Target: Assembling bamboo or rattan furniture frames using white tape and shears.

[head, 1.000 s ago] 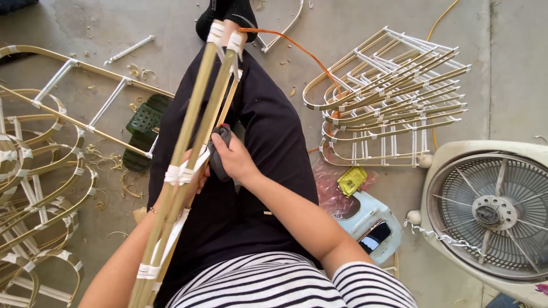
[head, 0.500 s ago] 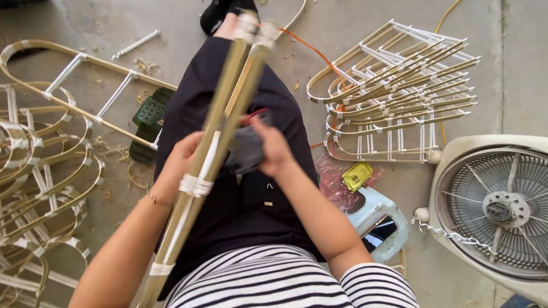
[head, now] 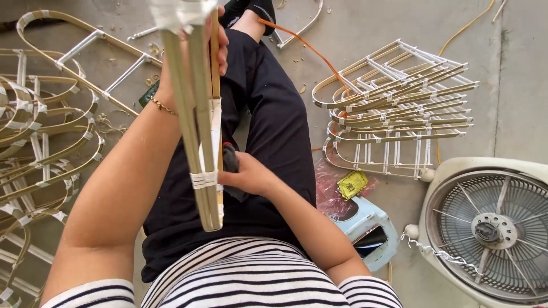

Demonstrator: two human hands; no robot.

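A bundle of long bamboo sticks (head: 197,120), tied with white bands, is held up over the lap. The left hand (head: 188,63) is wrapped tight around the sticks near their top end. The right hand (head: 248,174) is closed around a small dark tool (head: 230,162), right beside the lower white band.

Not much open room is left. A heap of bent bamboo frames (head: 40,131) is spread along the left edge. A stack of finished frames (head: 399,108) is laid on the right, and an orange cord (head: 302,45) is run beside it. A white floor fan (head: 491,228) is set in the bottom right corner, with a small blue stool (head: 371,228) just beside the right arm. Some bare grey floor (head: 354,28) is seen at the top, past the feet.

Half a second ago the sticks were leaned across the lap. Now they have been lifted closer to the camera and stood more upright. The left hand has been moved up near their top.
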